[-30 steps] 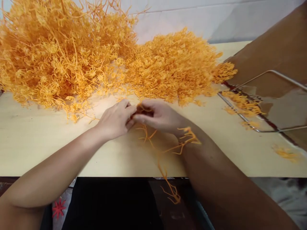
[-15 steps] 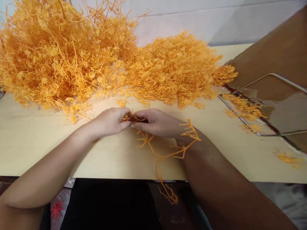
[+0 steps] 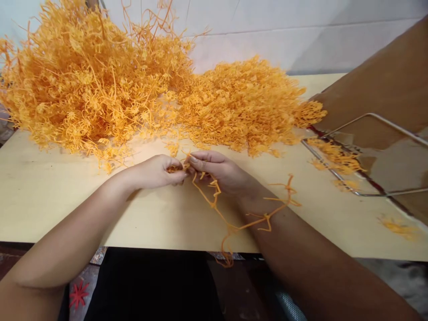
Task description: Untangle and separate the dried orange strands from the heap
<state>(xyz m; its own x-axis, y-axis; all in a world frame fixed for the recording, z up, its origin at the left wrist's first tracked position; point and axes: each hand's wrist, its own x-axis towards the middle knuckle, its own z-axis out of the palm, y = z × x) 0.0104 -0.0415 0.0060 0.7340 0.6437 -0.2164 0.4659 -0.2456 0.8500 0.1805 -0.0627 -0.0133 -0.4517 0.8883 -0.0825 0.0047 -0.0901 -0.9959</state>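
Close together above the middle of the table, my two hands meet at the fingertips. My left hand (image 3: 163,170) is closed around small orange plastic pieces, whose ends poke out by the thumb. My right hand (image 3: 217,169) pinches a thin, branching orange plastic stem (image 3: 230,226) between thumb and fingers. From there the stem hangs down over the table's front edge, and one branch reaches across in front of my right forearm. Its exact grip point is partly hidden by my fingers.
Behind my hands lie a tall tangled heap of orange plastic sprigs (image 3: 87,89) and a lower heap (image 3: 240,102). On the right, a metal wire frame (image 3: 329,167) stands against a brown cardboard box (image 3: 377,84), with loose orange pieces (image 3: 397,226) nearby. The pale tabletop (image 3: 67,196) ends near my body.
My right fingers have shifted their pinch on the stem, with the thumb now raised. The hanging stem has swung, its branch moving right and its lower tip rising. My left hand stays closed.
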